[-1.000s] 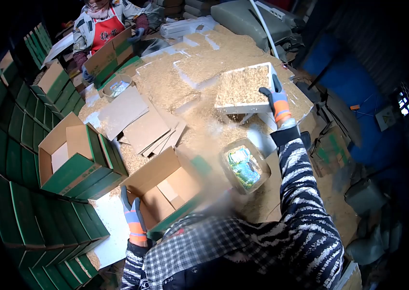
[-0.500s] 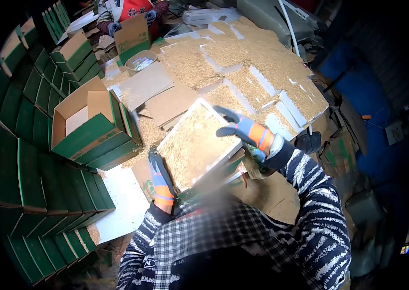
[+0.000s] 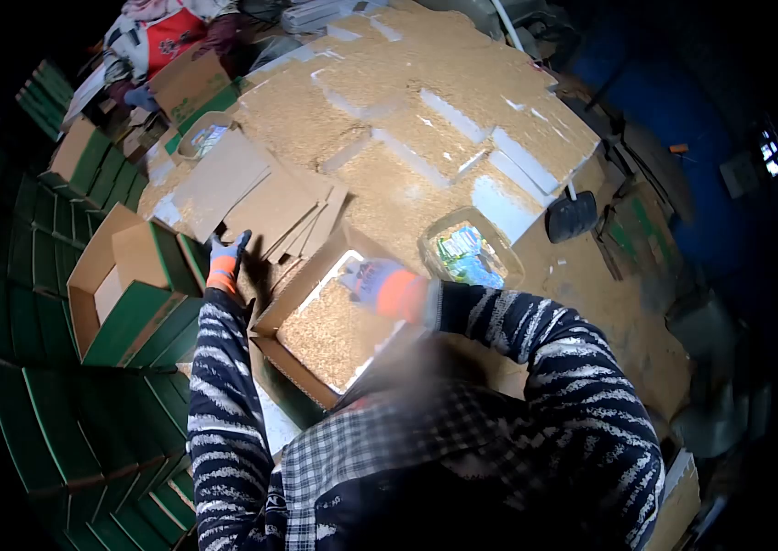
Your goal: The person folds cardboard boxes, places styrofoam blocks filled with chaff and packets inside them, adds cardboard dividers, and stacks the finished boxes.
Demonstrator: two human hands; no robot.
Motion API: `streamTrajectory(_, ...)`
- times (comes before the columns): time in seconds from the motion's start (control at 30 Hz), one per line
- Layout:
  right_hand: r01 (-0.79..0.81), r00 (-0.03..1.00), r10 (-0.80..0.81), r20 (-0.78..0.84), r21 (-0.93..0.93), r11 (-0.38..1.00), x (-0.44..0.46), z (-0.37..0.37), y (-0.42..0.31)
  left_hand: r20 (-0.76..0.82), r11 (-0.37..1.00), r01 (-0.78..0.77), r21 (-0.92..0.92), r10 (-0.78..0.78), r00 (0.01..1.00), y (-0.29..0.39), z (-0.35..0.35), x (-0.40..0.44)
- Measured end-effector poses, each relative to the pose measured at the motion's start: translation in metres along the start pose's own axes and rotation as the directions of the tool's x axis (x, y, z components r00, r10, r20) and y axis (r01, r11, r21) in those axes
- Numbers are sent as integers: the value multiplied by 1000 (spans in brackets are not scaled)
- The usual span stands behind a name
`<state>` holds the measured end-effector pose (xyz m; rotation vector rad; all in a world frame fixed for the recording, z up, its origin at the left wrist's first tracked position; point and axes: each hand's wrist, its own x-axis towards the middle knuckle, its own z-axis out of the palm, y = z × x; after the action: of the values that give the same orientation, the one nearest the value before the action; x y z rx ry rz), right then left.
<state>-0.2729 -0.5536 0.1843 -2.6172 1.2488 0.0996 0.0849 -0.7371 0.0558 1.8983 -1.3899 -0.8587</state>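
An open cardboard box with green outer sides stands in front of me. Inside it lies a white-edged tray filled with straw-coloured flakes. My right hand, gloved in grey and orange, is over the box's right part at the tray's edge; its fingers are blurred. My left hand is beside the box's upper left, fingers apart and holding nothing, near flat cardboard sheets. Right of the box sits a basket with colourful packets.
Another open green box stands at the left, beside tall stacks of green boxes. White-edged trays of flakes cover the far table. A co-worker handles a box at the upper left.
The filled tray has come from the far table, held in my right hand, down into the box. My left hand has let go of the box and moved up to the cardboard sheets.
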Motion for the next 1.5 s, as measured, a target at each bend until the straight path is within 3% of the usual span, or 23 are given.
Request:
streamTrajectory(0.1,-6,831,302,-467,535,845,-44,-54,13,-118,979,48,200,-25,993,4,26,2)
streamTrajectory(0.13,-119,742,469,-479,594,796,-52,-44,36,-167,971,50,235,-11,986,0,32,6)
streamTrajectory(0.17,-216,626,617,-477,654,725,-61,-25,67,-185,977,39,208,1,983,-13,40,19)
streamTrajectory(0.23,-526,515,717,-469,488,697,-84,37,136,-83,994,90,-65,-95,992,-72,53,75)
streamTrajectory(0.3,-738,529,782,-328,277,616,-101,102,175,-51,952,80,-294,-100,994,-84,52,89)
streamTrajectory(0.37,-704,561,813,-156,426,568,-113,140,202,-42,902,93,-421,-122,992,-51,37,68)
streamTrajectory(0.43,-716,557,830,-42,482,505,-116,149,214,-93,955,212,-206,-234,968,53,2,-1)
streamTrajectory(0.5,-771,501,865,6,458,443,-113,134,214,-195,965,114,-238,-163,967,52,-14,0)
streamTrajectory(0.57,-567,566,765,-308,528,632,-107,78,190,-255,939,-60,-337,-29,966,13,-35,23)
streamTrajectory(0.63,-220,537,496,-682,454,863,-95,21,143,-270,913,-131,-386,24,963,63,-59,-29)
streamTrajectory(0.7,105,496,385,-778,493,864,-78,-25,82,-329,852,-235,-467,79,941,89,-68,-68)
streamTrajectory(0.73,287,603,197,-773,441,851,-71,-40,57,-315,839,-218,-499,58,947,101,-72,-88)
streamTrajectory(0.8,305,865,-145,-481,274,912,-57,-36,25,-313,783,-271,-560,103,944,94,-76,-105)
streamTrajectory(0.83,277,866,-95,-490,313,908,-54,-34,20,-296,738,-308,-601,152,943,99,-75,-121)
streamTrajectory(1.0,166,778,189,-599,486,858,-51,-34,22,-439,836,-459,-301,305,845,153,-76,-188)
streamTrajectory(1.07,160,743,159,-650,403,901,-46,-34,19,-486,840,-534,93,506,712,173,-84,-194)
streamTrajectory(1.17,141,652,202,-730,378,915,-47,-31,10,-396,610,-624,489,793,464,202,-89,-222)
streamTrajectory(1.2,199,531,213,-820,365,910,-44,-22,14,-314,557,-657,508,830,462,205,-87,-236)
streamTrajectory(1.23,146,503,279,-818,399,905,-48,-24,12,-228,503,-692,518,861,456,203,-83,-252)
streamTrajectory(1.3,301,311,309,-899,401,865,-45,-16,14,12,384,-791,476,897,442,186,-63,-288)
streamTrajectory(1.37,343,424,132,-896,294,892,-47,-13,14,378,381,-855,352,777,503,169,-43,-321)
streamTrajectory(1.4,351,583,-22,-813,228,908,-50,-31,9,478,424,-845,326,698,534,145,-27,-332)
streamTrajectory(1.5,410,885,-339,-318,190,892,-37,-29,-3,802,523,-786,329,284,525,96,17,-326)
